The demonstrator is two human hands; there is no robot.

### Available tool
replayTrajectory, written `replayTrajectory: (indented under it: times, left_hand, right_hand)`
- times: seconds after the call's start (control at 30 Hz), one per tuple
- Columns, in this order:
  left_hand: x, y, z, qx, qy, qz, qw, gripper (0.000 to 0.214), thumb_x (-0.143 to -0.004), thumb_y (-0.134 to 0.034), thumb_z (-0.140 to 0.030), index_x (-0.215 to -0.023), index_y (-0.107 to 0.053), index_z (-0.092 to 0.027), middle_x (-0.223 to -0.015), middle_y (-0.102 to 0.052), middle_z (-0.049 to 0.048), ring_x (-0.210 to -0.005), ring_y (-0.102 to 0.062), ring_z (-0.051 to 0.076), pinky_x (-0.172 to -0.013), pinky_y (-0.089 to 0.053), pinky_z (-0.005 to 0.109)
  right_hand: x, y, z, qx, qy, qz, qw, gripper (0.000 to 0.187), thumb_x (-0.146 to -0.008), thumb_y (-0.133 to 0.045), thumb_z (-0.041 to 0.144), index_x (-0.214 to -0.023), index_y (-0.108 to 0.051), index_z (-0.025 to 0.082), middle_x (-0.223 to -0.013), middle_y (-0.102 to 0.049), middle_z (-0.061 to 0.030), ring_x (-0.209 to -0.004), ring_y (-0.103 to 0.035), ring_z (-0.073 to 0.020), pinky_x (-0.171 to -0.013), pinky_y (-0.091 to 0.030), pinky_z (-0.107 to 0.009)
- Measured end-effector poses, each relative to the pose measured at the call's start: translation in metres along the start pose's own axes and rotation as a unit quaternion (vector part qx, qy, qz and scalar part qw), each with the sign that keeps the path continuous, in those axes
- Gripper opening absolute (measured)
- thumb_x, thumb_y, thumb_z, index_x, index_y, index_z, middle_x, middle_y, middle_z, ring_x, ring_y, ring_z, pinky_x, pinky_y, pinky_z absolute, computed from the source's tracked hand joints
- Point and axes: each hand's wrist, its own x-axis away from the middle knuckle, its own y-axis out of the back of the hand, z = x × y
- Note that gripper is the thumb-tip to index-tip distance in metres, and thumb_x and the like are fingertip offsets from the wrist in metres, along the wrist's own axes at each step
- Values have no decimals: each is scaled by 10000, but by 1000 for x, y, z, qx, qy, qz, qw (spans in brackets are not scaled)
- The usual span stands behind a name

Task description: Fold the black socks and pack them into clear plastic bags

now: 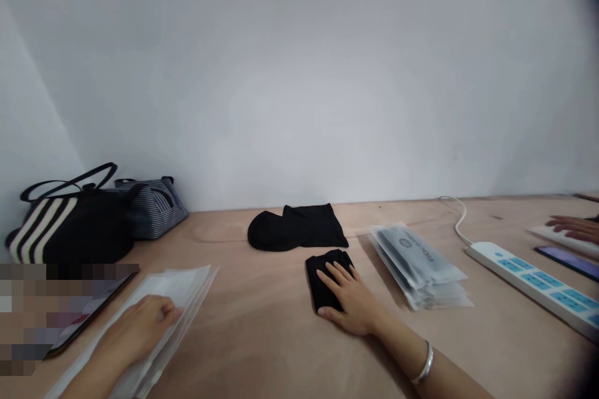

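Note:
My right hand (349,299) lies spread and flat on a folded black cloth (322,290), pressing its top with the fingers apart. On the left, my left hand (140,327) rests over a stack of frosted plastic bags (187,283). Its fingers are curled and the thumb is close against them; whether a bag is caught between them is hidden. Beyond the folded cloth, another black fabric piece (313,224) lies flat, with a rounded left end. Right of my right hand sits a pile of filled frosted bags (412,255) with printed lettering and dark contents.
A white power strip (528,280) with a cable lies at the right, near a phone (571,262) and another person's hand (575,224). A black striped bag (84,224) and a smaller striped bag (154,209) stand at the left by the wall. A dark-edged device (88,318), partly pixelated, lies nearer.

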Motion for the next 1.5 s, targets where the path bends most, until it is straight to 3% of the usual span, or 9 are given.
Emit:
replayTrajectory:
  times: [0.13, 0.23, 0.37, 0.47, 0.7, 0.9, 1.1, 1.23, 1.5]
  left_hand:
    - [11, 16, -46, -98, -109, -66, 987, 272, -771, -433, -323, -556, -546, -201, -888, -594, 57, -912, -525, 291, -783, -374, 392]
    - [21, 13, -103, -28, -181, -111, 977, 220, -724, -449, -236, -529, -534, -180, -1054, -549, 120, -949, -521, 331, -815, -371, 448]
    - [23, -17, -168, 83, -253, -78, 961, 238, -739, -441, -201, -533, -561, -189, -1091, -546, 111, -1004, -508, 301, -834, -379, 399]
    - [19, -47, -192, 121, -251, -63, 958, 248, -753, -431, -162, -570, -596, -185, -985, -580, 93, -921, -545, 244, -780, -412, 347]
    - [16, -79, -196, 171, -245, -65, 952, 256, -782, -424, -141, -638, -633, -170, -930, -574, 77, -888, -523, 211, -794, -408, 348]
    - [16, -78, -189, 183, -276, -58, 942, 267, -789, -396, -128, -740, -652, -186, -937, -578, 67, -885, -523, 207, -798, -411, 333]
    - [20, -77, -188, 177, -296, -64, 937, 242, -786, -396, -125, -736, -622, -193, -948, -569, 60, -901, -508, 211, -790, -411, 339]
    - [23, -75, -189, 166, -290, -72, 940, 244, -787, -372, -97, -757, -599, -180, -949, -574, 69, -890, -507, 211, -787, -410, 343]
    - [18, -77, -190, 163, -271, -83, 945, 235, -813, -347, -121, -727, -559, -175, -956, -587, 78, -845, -536, 199, -758, -436, 338]
  right_hand:
    - [-2, -2, 3, 15, -6, -9, 1000, 596, -837, -356, 534, -1365, -211, 298, -1428, -213, -81, -1288, -170, -308, -985, -174, -537]
    - [-3, -3, 4, 18, -10, -20, 1000, 531, -858, -349, 481, -1353, -239, 321, -1425, -225, -69, -1285, -185, -301, -981, -190, -533]
    - [-3, -4, 4, 7, -25, -29, 999, 497, -877, -329, 445, -1350, -250, 316, -1415, -249, -77, -1283, -200, -290, -980, -200, -527]
    - [-4, -4, 2, -16, -43, -34, 998, 493, -886, -310, 437, -1353, -253, 293, -1409, -259, -90, -1288, -193, -278, -984, -202, -522]
    - [-6, -13, 15, -89, -78, -73, 990, 487, -904, -245, 423, -1368, -214, 276, -1398, -293, -65, -1293, -194, -240, -1008, -199, -493]
    - [-9, -12, 36, -93, -30, -46, 994, 586, -862, -293, 537, -1374, -193, 269, -1416, -242, -92, -1296, -166, -274, -1007, -147, -532]
    - [-24, 19, 20, -96, 40, -49, 993, 432, -910, -240, 418, -1231, -479, 256, -1270, -475, -75, -1194, -372, -213, -1007, -189, -445]
    - [-35, 15, 13, -54, 108, -8, 993, 412, -883, -332, 404, -1279, -397, 311, -1368, -355, -42, -1268, -248, -223, -1017, -61, -501]
    - [-43, 4, 10, -69, 50, 29, 996, 440, -782, -466, 500, -1207, -465, 383, -1323, -414, -28, -1242, -271, -286, -956, -31, -604]
